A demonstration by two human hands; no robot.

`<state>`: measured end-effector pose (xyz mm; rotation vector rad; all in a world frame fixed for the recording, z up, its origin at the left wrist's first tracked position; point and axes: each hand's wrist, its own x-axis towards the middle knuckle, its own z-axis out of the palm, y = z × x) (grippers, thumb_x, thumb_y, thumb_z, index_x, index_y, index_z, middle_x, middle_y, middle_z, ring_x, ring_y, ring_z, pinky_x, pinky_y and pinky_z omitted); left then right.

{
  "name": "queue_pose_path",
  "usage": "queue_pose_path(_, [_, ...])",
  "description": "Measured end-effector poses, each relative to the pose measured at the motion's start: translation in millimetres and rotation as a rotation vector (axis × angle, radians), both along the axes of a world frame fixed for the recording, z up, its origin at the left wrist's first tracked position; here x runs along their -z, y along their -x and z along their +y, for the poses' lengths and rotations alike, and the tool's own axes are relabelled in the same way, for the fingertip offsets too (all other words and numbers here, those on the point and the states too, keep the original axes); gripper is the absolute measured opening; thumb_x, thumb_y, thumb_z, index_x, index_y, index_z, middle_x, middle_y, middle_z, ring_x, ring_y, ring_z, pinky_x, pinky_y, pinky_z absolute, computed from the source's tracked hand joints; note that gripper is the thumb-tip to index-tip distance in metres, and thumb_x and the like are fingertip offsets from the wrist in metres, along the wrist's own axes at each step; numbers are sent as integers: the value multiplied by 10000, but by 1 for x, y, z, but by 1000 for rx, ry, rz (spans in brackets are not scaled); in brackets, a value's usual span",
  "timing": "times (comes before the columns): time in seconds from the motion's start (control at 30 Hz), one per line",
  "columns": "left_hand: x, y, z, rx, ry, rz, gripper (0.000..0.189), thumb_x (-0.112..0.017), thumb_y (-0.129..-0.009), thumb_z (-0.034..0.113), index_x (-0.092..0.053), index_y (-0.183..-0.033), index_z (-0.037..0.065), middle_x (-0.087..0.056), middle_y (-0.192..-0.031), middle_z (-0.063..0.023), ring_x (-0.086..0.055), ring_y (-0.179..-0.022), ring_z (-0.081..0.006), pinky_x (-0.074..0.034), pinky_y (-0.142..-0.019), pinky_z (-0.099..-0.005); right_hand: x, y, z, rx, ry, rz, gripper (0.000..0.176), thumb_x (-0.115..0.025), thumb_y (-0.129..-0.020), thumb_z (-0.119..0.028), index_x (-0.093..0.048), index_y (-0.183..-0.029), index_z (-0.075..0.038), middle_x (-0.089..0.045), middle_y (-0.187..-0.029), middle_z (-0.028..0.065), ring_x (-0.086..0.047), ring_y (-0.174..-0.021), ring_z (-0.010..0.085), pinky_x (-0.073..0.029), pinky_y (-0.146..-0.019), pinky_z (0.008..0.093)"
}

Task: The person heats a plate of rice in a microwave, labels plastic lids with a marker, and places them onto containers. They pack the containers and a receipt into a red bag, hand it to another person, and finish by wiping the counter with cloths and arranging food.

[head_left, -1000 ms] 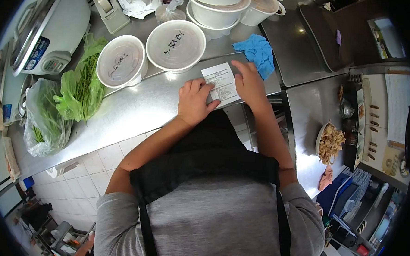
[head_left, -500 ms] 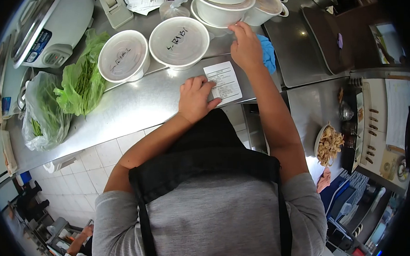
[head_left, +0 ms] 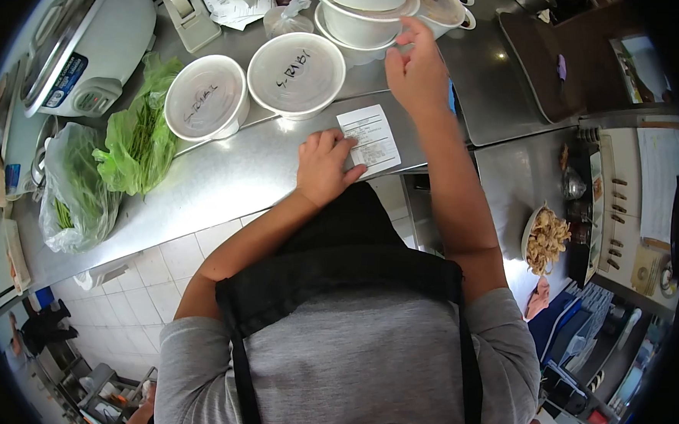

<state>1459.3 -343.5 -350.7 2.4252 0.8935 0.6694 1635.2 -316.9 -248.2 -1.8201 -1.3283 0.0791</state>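
**A:** What's changed on my feed?

**B:** My right hand (head_left: 417,70) has left the receipt (head_left: 372,137) and gone up to the stacked white bowls (head_left: 357,17) at the counter's far side. Its fingers are loosely apart and grip nothing. I can't tell whether the tips touch the lower rim.

**A:** And the left?

**B:** My left hand (head_left: 322,169) hasn't moved. It lies flat, fingers together, pinning the receipt's near-left edge to the steel counter (head_left: 226,175). The slip lies just beside the marked lidded tub (head_left: 294,73), so only one hand holds it now.
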Motion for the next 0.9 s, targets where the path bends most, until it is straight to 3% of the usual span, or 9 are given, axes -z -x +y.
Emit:
queue_pose_path(0.2, [0,0,0,-1,19,23,438,-706,-601,284,-570,-977,104,-460,-994,-64,-396,-975,-254,-316,-777,-373,-4,-7,8,-12,186,-160,449,-498,-717,-122,-404,-1156,-115,-580,-820,115,-574,-757,270,-455,-647,383])
queue_pose_path(0.3, [1,0,0,-1,6,11,441,-707,-600,285,-570,-978,104,-459,-992,-63,-394,-975,-256,-316,-777,-375,-24,-1,14,-16,-181,-135,468,-508,-740,-121,-386,-1190,-76,-589,-757,55,-571,-643,193,-443,-613,312])
queue_pose_path(0.4, [-1,-1,0,4,12,27,442,-707,-599,285,-569,-979,106,-457,-993,-62,-394,-970,-257,-317,-774,-375,-42,-8,20,-23,-45,-234,295,-457,-764,-84,-518,-1050,-49,-567,-730,87,-552,-631,230,-441,-581,283])
queue_pose_path(0.47, [-1,-1,1,8,6,24,440,-707,-599,285,-569,-977,109,-458,-990,-61,-398,-963,-255,-319,-771,-375,-33,-24,23,53,-187,-33,268,-463,-749,-85,-547,-999,-42,-576,-761,124,-565,-695,271,-450,-624,322])
queue_pose_path(0.53, [0,0,0,1,-2,7,438,-708,-597,286,-569,-974,111,-459,-988,-60,-400,-959,-253,-320,-770,-374,-4,-55,32,185,-101,-6,307,-471,-743,-93,-501,-1046,-49,-586,-773,121,-572,-714,271,-450,-644,335])
queue_pose_path(0.6, [1,1,0,3,-21,-13,437,-708,-595,286,-569,-971,113,-459,-988,-58,-402,-958,-252,-322,-769,-372,40,-90,41,390,205,-151,456,-481,-749,-108,-380,-1191,-70,-596,-767,77,-575,-688,232,-442,-641,322])
queue_pose_path(0.7, [0,0,1,4,12,0,437,-708,-590,283,-568,-968,113,-459,-986,-56,-404,-955,-252,-323,-770,-372,50,-85,17,248,330,64,472,-457,-748,-113,-366,-1210,-143,-589,-812,139,-561,-790,315,-434,-713,377])
queue_pose_path(0.83, [2,0,2,-7,-1,-16,439,-719,-582,290,-574,-959,119,-466,-979,-57,-410,-935,-258,-334,-747,-368,61,-31,-53,-123,150,-269,304,-487,-681,-31,-564,-961,-122,-528,-848,112,-527,-795,303,-409,-689,408])
queue_pose_path(0.9, [0,-1,3,4,22,1,441,-720,-580,287,-573,-960,118,-466,-980,-56,-410,-936,-257,-335,-745,-366,82,-6,-91,-271,227,-301,218,-510,-639,-31,-600,-817,-120,-498,-854,79,-500,-809,270,-391,-685,388])
